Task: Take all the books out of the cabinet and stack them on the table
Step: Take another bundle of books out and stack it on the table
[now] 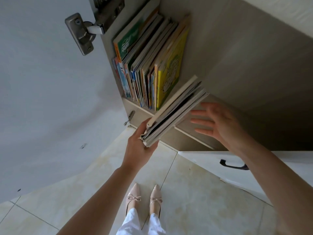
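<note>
The left forearm is reaching up from the bottom of the view, and the left hand (139, 144) is gripping the lower end of a small bundle of thin books (176, 114), its fingers curled around their spines. The bundle is tilting up and to the right, just in front of the cabinet shelf (135, 104). The right hand (218, 123) is hovering just beside the bundle's right side, its fingers spread and straight, holding nothing. Behind them, a row of picture books (149, 65) is standing upright on the shelf, a yellow book (171, 72) at its right end. The cabinet door (50, 99) is hanging open on the left, its metal hinge (83, 31) showing. Pale pink shoes (144, 197) are standing on the tiled floor (194, 192) below.
</note>
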A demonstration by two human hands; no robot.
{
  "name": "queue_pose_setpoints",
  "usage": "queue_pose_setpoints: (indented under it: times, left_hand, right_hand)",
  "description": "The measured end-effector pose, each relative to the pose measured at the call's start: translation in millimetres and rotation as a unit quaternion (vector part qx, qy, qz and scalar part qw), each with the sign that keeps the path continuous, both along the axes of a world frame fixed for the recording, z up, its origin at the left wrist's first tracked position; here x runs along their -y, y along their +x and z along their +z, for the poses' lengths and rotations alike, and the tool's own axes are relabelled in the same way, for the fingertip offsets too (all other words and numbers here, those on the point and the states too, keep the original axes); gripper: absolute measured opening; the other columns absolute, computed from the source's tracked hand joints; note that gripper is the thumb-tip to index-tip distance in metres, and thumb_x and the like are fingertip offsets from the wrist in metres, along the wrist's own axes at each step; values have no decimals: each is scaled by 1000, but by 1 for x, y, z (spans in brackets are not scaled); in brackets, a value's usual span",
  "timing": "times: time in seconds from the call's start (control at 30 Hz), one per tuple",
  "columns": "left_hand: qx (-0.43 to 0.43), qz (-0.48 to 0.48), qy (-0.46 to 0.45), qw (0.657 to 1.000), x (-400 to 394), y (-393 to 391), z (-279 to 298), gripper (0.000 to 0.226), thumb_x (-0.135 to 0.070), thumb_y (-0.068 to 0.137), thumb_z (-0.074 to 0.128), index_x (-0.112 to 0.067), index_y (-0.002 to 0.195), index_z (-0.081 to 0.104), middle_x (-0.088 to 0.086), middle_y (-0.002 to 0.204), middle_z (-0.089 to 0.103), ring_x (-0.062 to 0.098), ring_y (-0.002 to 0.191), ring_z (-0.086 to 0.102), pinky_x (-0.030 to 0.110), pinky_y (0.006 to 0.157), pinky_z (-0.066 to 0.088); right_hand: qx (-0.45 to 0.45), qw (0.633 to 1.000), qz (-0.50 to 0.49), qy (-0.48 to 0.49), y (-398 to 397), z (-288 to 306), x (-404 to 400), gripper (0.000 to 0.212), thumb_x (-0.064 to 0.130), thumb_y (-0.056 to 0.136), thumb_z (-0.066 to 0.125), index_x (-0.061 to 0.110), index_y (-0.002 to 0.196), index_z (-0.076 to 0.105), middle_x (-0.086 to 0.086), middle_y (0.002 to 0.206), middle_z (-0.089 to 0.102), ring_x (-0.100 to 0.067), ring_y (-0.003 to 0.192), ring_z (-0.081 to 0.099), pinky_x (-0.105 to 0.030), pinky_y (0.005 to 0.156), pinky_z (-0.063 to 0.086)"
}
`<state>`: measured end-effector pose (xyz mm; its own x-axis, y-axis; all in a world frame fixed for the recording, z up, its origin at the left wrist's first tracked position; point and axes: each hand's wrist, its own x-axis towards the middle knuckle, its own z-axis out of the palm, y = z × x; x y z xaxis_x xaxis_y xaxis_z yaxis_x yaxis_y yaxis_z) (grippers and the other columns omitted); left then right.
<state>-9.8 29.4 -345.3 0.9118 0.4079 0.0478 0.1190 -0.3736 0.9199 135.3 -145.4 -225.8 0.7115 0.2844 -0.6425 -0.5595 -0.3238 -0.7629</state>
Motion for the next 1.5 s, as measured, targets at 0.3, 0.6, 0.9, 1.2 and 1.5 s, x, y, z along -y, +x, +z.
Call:
queue_pose_setpoints:
  times: [0.3, 0.6, 0.9, 1.2, 1.5]
  left_hand:
    - [9, -36, -31, 999, -11, 0, 3, 53, -35, 83, 69, -32, 131, 47, -38, 114, 56, -6, 105, 59, 22, 85, 56]
    - [-19, 2, -71, 997, -27, -1, -1, 49, -28, 79, 76, -32, 123, 56, -37, 111, 61, -6, 108, 59, 14, 88, 51]
    - [-109, 14, -160, 981, -46, 1, 20, 48, -12, 64, 81, -24, 108, 69, -10, 99, 73, 4, 94, 68, 22, 80, 53]
    - [-145, 31, -329, 932, -48, -75, 167, 50, 9, 58, 83, -18, 98, 71, -3, 93, 77, 17, 86, 73, 28, 72, 58]
    - [-188, 190, -438, 858, -18, -165, 284, 24, -13, 82, 72, -11, 106, 71, 12, 97, 76, 32, 87, 73, 42, 74, 60]
  right_hand:
    - [95, 935, 251, -230, 64, -52, -19, 82, 5, 65, 81, 21, 135, 41, -9, 122, 58, -28, 113, 61, -44, 91, 55]
    - [91, 919, 346, -164, 49, -29, -27, 52, 7, 73, 80, 20, 118, 60, 6, 106, 61, -9, 102, 56, -8, 79, 44]
    - [166, 957, 211, -107, 25, -36, -14, 48, -5, 57, 86, 25, 89, 68, -14, 106, 71, -23, 97, 68, -51, 92, 53]
    - [77, 988, 130, -44, -93, 97, 16, 25, 6, 81, 71, 25, 96, 66, 5, 95, 73, -10, 89, 71, -19, 68, 56]
    - [34, 999, 1, 9, -206, 180, 4, 22, 36, 80, 70, 22, 97, 68, 1, 98, 75, -17, 97, 69, -37, 92, 51]
